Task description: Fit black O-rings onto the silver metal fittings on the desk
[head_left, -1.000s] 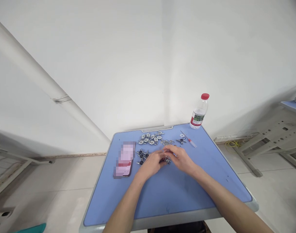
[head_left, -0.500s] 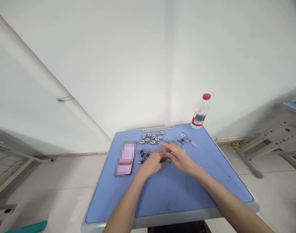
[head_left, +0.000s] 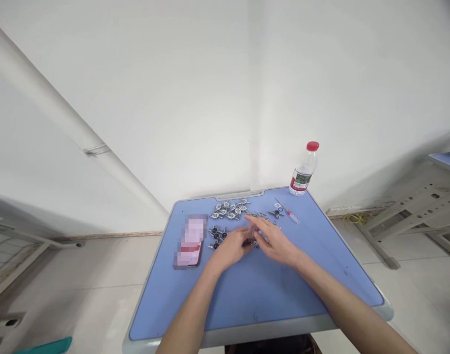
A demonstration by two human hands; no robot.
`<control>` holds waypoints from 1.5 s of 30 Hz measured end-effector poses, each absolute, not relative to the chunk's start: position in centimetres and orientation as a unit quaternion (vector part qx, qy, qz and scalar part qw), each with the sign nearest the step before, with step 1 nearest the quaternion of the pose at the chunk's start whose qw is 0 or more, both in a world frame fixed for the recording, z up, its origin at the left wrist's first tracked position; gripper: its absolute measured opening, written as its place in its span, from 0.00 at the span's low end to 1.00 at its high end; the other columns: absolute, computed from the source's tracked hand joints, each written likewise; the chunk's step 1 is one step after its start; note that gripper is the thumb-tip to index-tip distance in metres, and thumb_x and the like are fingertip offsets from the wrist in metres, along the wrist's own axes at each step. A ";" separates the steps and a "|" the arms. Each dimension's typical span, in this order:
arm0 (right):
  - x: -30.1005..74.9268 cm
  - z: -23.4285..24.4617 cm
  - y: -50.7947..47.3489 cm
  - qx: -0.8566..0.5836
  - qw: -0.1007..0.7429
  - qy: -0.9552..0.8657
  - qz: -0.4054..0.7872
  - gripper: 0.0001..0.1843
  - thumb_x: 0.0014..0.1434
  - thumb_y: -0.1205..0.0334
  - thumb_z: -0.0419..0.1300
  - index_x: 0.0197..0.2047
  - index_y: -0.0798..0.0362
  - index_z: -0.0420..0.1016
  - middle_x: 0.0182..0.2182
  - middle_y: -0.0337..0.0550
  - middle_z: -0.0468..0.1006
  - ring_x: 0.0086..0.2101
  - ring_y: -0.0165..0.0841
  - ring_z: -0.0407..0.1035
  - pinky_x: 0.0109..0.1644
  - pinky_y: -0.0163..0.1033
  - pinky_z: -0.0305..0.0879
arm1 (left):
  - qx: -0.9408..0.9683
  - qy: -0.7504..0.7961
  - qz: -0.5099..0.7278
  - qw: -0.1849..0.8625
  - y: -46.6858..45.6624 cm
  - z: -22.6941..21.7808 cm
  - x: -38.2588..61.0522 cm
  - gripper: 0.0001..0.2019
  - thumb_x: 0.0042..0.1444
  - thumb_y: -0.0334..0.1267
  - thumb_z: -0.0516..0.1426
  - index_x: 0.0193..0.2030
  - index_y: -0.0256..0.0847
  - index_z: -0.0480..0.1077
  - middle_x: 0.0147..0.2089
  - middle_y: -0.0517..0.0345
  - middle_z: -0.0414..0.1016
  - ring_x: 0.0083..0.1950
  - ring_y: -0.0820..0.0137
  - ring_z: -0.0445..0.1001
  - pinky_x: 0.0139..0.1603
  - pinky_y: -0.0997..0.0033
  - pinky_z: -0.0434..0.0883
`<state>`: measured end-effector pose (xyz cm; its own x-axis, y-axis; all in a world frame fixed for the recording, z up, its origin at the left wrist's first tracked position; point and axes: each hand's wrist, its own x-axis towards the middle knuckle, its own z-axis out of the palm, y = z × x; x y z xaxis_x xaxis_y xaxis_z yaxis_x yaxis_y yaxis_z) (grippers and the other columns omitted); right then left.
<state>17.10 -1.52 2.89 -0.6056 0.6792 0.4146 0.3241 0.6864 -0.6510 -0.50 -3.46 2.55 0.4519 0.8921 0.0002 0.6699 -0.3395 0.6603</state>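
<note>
Near the middle of the blue desk (head_left: 276,290), my left hand (head_left: 232,247) is closed round a small metal part (head_left: 255,243), mostly hidden by the fingers. Close against it, my right hand (head_left: 273,241) has its thumb and fingers bent at the same part. Several metal parts with black round pieces (head_left: 215,236) lie just left of my left hand. Beyond the hands is a cluster of silver metal parts (head_left: 230,210). Another black-centred part (head_left: 277,214) rests past my right hand, beside a screwdriver with a clear and red handle (head_left: 292,216).
A phone (head_left: 191,242), blurred over, lies on the desk's left side. At the back right corner stands a water bottle with a red cap (head_left: 301,174). A white wall (head_left: 195,98) rises behind the desk. Another desk (head_left: 412,206) stands to the right.
Both hands stay at nearly the same spot, with slight finger movement at the metal part. The view has shifted a little.
</note>
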 end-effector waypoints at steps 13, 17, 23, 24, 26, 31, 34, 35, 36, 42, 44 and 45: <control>17.0 2.6 -1.6 -0.338 0.309 -0.854 0.247 0.23 0.63 0.67 0.49 0.61 0.51 0.56 0.41 0.48 0.73 0.41 0.39 0.69 0.46 0.48 0.68 | 0.796 0.492 0.187 0.299 -3.5 2.6 -0.4 0.06 0.53 0.28 0.52 0.33 0.39 0.70 0.38 0.56 0.71 0.39 0.67 0.69 0.40 0.70 0.65; 17.0 2.5 -1.6 -0.347 0.303 -0.845 0.271 0.22 0.65 0.69 0.45 0.61 0.50 0.54 0.40 0.47 0.72 0.41 0.38 0.68 0.47 0.47 0.68 | 0.804 0.484 0.183 0.294 -3.5 2.6 -0.4 0.07 0.52 0.28 0.52 0.34 0.40 0.70 0.37 0.58 0.71 0.38 0.68 0.68 0.39 0.71 0.64; 16.9 2.6 -1.7 -0.328 0.306 -0.845 0.292 0.22 0.64 0.68 0.46 0.61 0.49 0.53 0.39 0.45 0.71 0.38 0.36 0.68 0.44 0.45 0.68 | 0.804 0.471 0.200 0.303 -3.5 2.4 -0.4 0.06 0.52 0.28 0.52 0.33 0.39 0.69 0.37 0.58 0.71 0.38 0.68 0.68 0.38 0.72 0.63; 16.8 2.5 -1.6 -0.328 0.313 -0.844 0.288 0.21 0.65 0.67 0.45 0.60 0.49 0.54 0.38 0.45 0.71 0.38 0.36 0.68 0.44 0.45 0.67 | 0.803 0.472 0.201 0.304 -3.5 2.3 -0.4 0.06 0.52 0.28 0.52 0.33 0.39 0.69 0.37 0.58 0.72 0.38 0.69 0.68 0.38 0.72 0.63; 16.7 2.3 -1.7 -0.323 0.322 -0.840 0.295 0.20 0.65 0.67 0.43 0.60 0.49 0.54 0.37 0.44 0.71 0.37 0.35 0.68 0.44 0.44 0.67 | 0.801 0.472 0.202 0.307 -3.5 2.3 -0.4 0.06 0.51 0.27 0.52 0.33 0.39 0.69 0.37 0.58 0.72 0.37 0.69 0.68 0.37 0.72 0.63; 16.8 2.6 -1.9 -0.312 0.318 -0.823 0.353 0.26 0.63 0.70 0.44 0.64 0.51 0.45 0.36 0.43 0.69 0.34 0.33 0.67 0.43 0.41 0.68 | 0.795 0.479 0.198 0.314 -3.5 2.4 -0.4 0.06 0.52 0.27 0.52 0.33 0.39 0.69 0.35 0.58 0.71 0.35 0.70 0.68 0.36 0.72 0.63; 17.1 2.8 -1.8 -0.317 0.328 -0.813 0.362 0.25 0.62 0.72 0.44 0.62 0.52 0.46 0.38 0.42 0.69 0.35 0.31 0.67 0.43 0.40 0.67 | 0.803 0.478 0.186 0.302 -3.5 2.6 -0.4 0.07 0.51 0.27 0.52 0.34 0.39 0.70 0.35 0.58 0.71 0.35 0.69 0.67 0.36 0.73 0.62; 17.2 2.8 -1.7 -0.322 0.333 -0.810 0.360 0.24 0.62 0.73 0.43 0.61 0.52 0.48 0.38 0.42 0.69 0.35 0.31 0.66 0.43 0.40 0.66 | 0.806 0.478 0.184 0.298 -3.5 2.6 -0.4 0.07 0.51 0.27 0.53 0.34 0.39 0.71 0.35 0.58 0.71 0.36 0.69 0.67 0.37 0.73 0.62; 17.3 2.9 -1.6 -0.328 0.338 -0.808 0.355 0.23 0.61 0.73 0.42 0.59 0.52 0.50 0.38 0.42 0.69 0.36 0.31 0.66 0.43 0.39 0.66 | 0.807 0.477 0.183 0.295 -3.5 2.6 -0.4 0.07 0.51 0.28 0.53 0.34 0.40 0.71 0.35 0.58 0.70 0.36 0.69 0.67 0.37 0.73 0.62; 18.0 3.2 -1.2 -0.330 0.256 -0.867 0.273 0.11 0.60 0.72 0.48 0.43 0.51 0.67 0.37 0.41 0.72 0.32 0.30 0.65 0.36 0.35 0.60 | 0.801 0.485 0.185 0.299 -3.5 2.3 -0.6 0.05 0.52 0.30 0.53 0.34 0.40 0.70 0.35 0.59 0.69 0.35 0.70 0.66 0.36 0.73 0.61; 17.9 2.9 -1.2 -0.323 0.211 -0.893 0.233 0.09 0.59 0.71 0.53 0.40 0.51 0.70 0.37 0.41 0.73 0.31 0.29 0.66 0.35 0.35 0.58 | 0.800 0.488 0.186 0.296 -3.4 2.2 -0.6 0.04 0.52 0.30 0.53 0.32 0.40 0.68 0.34 0.59 0.69 0.35 0.70 0.66 0.36 0.73 0.61; 17.9 2.7 -1.2 -0.322 0.192 -0.902 0.216 0.08 0.59 0.71 0.54 0.39 0.51 0.70 0.37 0.40 0.73 0.31 0.29 0.66 0.34 0.34 0.57 | 0.800 0.490 0.186 0.294 -3.3 2.1 -0.6 0.03 0.51 0.30 0.53 0.31 0.39 0.67 0.33 0.59 0.68 0.35 0.69 0.66 0.36 0.72 0.61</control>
